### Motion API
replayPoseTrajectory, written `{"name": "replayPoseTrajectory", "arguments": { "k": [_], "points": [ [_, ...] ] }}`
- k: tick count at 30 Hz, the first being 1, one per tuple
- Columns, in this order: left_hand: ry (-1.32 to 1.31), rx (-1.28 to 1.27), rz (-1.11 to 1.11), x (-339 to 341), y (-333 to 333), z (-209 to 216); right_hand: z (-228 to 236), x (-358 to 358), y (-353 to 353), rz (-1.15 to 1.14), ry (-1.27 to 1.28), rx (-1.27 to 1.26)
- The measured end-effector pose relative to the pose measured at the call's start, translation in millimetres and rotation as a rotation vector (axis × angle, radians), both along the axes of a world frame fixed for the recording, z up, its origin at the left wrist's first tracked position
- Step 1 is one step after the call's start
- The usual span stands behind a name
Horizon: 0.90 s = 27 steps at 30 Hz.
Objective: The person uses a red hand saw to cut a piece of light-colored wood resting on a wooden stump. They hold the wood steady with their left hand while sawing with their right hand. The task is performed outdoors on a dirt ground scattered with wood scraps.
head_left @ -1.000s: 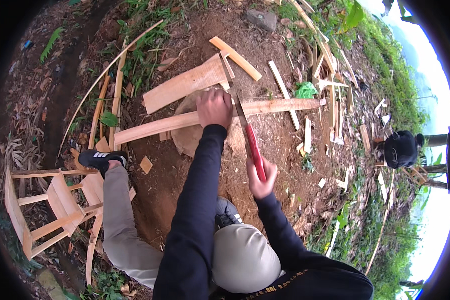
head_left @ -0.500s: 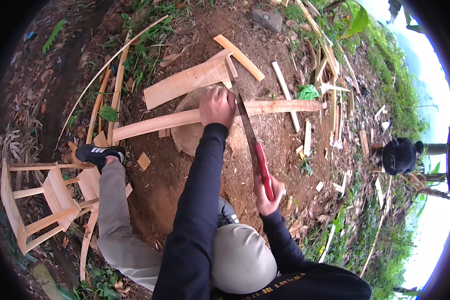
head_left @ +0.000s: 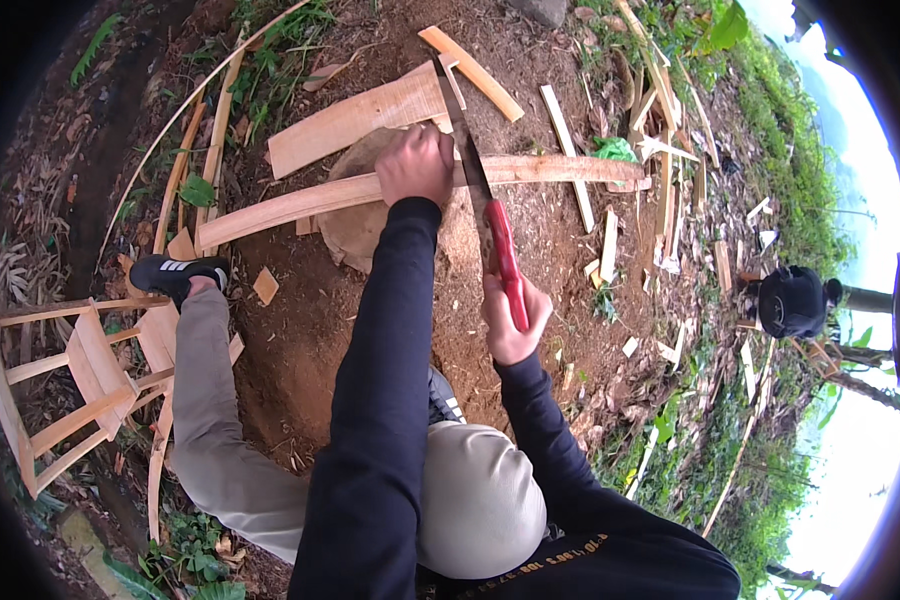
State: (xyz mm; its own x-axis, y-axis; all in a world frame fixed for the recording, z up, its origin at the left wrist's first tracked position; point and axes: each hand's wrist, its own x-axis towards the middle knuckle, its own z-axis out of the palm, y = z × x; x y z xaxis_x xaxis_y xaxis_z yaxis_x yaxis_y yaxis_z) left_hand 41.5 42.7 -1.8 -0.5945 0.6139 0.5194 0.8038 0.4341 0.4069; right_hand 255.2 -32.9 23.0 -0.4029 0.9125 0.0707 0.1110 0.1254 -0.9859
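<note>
A hand saw (head_left: 502, 245) with a red handle is gripped in my right hand (head_left: 516, 315). Its dark blade crosses a long wooden plank (head_left: 290, 204), just right of my left hand (head_left: 416, 165). The left fingers are closed round the plank and hold it down over a round tree stump (head_left: 350, 238). The plank reaches past the stump on both sides. Behind it, a wide flat board (head_left: 360, 120) rests partly against the stump, and the blade's tip lies over that board's right end. How deep the blade sits in the plank I cannot tell.
A wooden frame like a small stool (head_left: 80, 370) lies left of my leg. Loose strips (head_left: 568, 160) and offcuts (head_left: 266, 286) are scattered over the soil. A green plastic bag (head_left: 615, 150) lies at the plank's right end. A dark-clad person (head_left: 792, 305) is farther right.
My right hand has pushed the saw forward, away from me, along its cut line. My left hand keeps its hold on the plank. The whole view has shifted slightly.
</note>
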Motion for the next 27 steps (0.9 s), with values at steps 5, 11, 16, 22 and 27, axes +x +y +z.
{"name": "replayPoseTrajectory", "arguments": {
  "k": [5, 11, 16, 22, 27],
  "points": [
    [0.028, 0.052, 0.0, -9.5, -2.8, -11.7, 3.4, 31.8, -27.7, -0.005, 0.003, 0.021],
    [0.037, 0.058, -0.001, -6.5, 1.3, -5.6, 17.0, -11.0, -1.8, 0.013, 0.063, 0.013],
    [0.05, 0.054, 0.016, -8.6, 3.6, -10.5, 6.3, 27.4, -35.5, -0.072, -0.05, 0.103],
    [-0.02, -0.021, 0.052, -6.8, -2.5, -6.0, 8.2, -0.1, -11.6, 0.009, 0.073, 0.07],
    [-0.008, 0.024, 0.065, -6.2, 4.0, -6.5, 5.4, 33.6, -34.9, -0.023, 0.002, -0.004]
  ]
}}
